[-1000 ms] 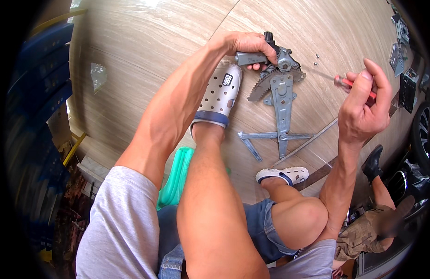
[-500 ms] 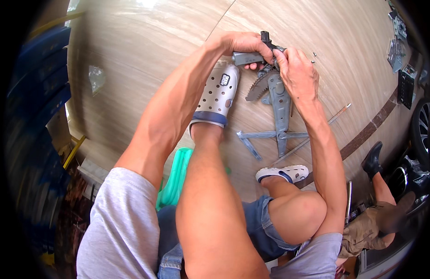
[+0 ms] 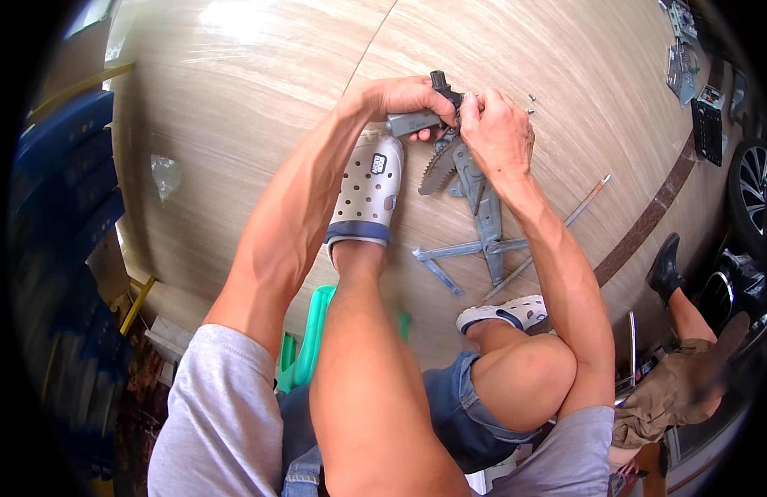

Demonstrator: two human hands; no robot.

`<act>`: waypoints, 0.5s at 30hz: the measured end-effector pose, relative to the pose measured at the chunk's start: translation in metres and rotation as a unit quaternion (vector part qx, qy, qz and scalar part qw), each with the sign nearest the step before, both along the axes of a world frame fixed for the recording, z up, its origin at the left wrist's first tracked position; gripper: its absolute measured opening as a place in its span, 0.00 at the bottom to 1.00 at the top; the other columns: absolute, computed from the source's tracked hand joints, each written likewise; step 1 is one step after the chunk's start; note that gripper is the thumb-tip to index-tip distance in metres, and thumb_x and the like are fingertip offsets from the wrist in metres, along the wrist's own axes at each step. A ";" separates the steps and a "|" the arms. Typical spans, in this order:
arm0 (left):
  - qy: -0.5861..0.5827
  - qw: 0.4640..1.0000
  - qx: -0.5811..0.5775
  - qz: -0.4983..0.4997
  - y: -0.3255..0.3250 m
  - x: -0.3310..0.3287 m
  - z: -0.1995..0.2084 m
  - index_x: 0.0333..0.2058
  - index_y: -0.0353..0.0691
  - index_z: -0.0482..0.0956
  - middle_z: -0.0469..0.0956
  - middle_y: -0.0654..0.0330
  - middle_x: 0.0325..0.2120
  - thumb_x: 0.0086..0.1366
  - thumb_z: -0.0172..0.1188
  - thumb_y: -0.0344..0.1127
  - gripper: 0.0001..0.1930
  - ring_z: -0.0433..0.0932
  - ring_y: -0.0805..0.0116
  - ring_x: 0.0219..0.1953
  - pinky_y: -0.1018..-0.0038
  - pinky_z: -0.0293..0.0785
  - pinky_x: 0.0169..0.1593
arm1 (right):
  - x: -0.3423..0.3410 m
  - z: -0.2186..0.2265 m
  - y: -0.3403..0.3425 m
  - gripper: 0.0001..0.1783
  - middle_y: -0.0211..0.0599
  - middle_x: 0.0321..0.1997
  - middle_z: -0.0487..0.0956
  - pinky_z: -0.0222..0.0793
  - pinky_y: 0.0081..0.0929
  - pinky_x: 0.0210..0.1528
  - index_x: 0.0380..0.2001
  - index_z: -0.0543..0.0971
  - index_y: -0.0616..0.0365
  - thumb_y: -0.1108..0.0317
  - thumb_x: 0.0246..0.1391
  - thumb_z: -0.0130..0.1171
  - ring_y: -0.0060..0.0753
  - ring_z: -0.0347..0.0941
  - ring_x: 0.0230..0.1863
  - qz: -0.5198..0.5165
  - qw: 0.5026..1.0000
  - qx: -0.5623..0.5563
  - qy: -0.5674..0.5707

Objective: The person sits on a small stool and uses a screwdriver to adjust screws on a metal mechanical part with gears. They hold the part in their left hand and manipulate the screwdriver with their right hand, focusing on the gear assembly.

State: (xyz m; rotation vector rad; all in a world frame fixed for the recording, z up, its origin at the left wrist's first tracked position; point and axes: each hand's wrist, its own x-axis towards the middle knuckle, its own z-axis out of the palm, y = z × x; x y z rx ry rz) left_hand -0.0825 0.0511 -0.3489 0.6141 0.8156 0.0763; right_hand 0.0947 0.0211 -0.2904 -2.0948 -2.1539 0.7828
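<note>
My left hand (image 3: 410,98) is wrapped round a grey cylindrical electric motor (image 3: 410,124) with a black connector housing (image 3: 441,84). The motor sits at the top end of a window regulator (image 3: 483,211), a grey metal scissor-arm mechanism lying on the floor. Below my fingers shows its curved toothed gear (image 3: 437,171). Bent close against the right side of the motor housing, the fingertips of my right hand (image 3: 499,137) are pinched together. What they grip is hidden behind them. Two small screws (image 3: 531,105) lie just beyond my right hand.
My white clog (image 3: 368,186) is left of the regulator. A green stool (image 3: 307,340) stands under me. Blue shelving (image 3: 77,166) lines the left. At right are metal parts (image 3: 682,70), a wheel (image 3: 748,186) and another person (image 3: 673,406). A plastic bag (image 3: 164,176) lies on the floor.
In the view, both hands and the motor have shifted left and slightly down, with the floor parts shifting too. My right fingers stay pinched at the housing, the hand turned slightly.
</note>
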 end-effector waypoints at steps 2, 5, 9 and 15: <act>0.001 1.000 0.007 -0.003 0.001 -0.001 -0.001 0.33 0.35 0.81 0.81 0.58 0.21 0.58 0.65 0.37 0.10 0.77 0.76 0.18 0.79 0.75 0.21 | -0.002 0.001 0.001 0.17 0.53 0.39 0.82 0.75 0.50 0.44 0.35 0.80 0.62 0.57 0.62 0.53 0.59 0.80 0.40 -0.012 1.000 -0.014 -0.001; -0.001 1.000 0.010 -0.003 0.000 -0.002 0.000 0.34 0.35 0.81 0.81 0.58 0.21 0.58 0.65 0.37 0.11 0.77 0.75 0.17 0.79 0.75 0.21 | -0.003 0.003 0.001 0.16 0.53 0.39 0.83 0.75 0.49 0.44 0.35 0.80 0.61 0.57 0.60 0.55 0.58 0.80 0.40 -0.032 0.999 -0.040 0.000; 0.006 1.000 0.003 -0.006 0.001 0.000 -0.001 0.34 0.35 0.82 0.81 0.58 0.21 0.58 0.66 0.37 0.12 0.77 0.76 0.17 0.79 0.75 0.21 | -0.001 0.002 0.000 0.14 0.51 0.37 0.83 0.76 0.48 0.43 0.35 0.81 0.59 0.59 0.58 0.56 0.56 0.81 0.38 -0.046 0.998 0.017 0.035; 0.002 1.000 0.010 -0.003 0.002 0.002 0.006 0.35 0.34 0.82 0.81 0.59 0.21 0.58 0.68 0.38 0.13 0.77 0.77 0.18 0.80 0.74 0.20 | 0.052 -0.005 0.019 0.14 0.47 0.33 0.85 0.79 0.45 0.40 0.36 0.83 0.58 0.59 0.57 0.58 0.51 0.83 0.34 -0.099 0.995 0.028 -0.013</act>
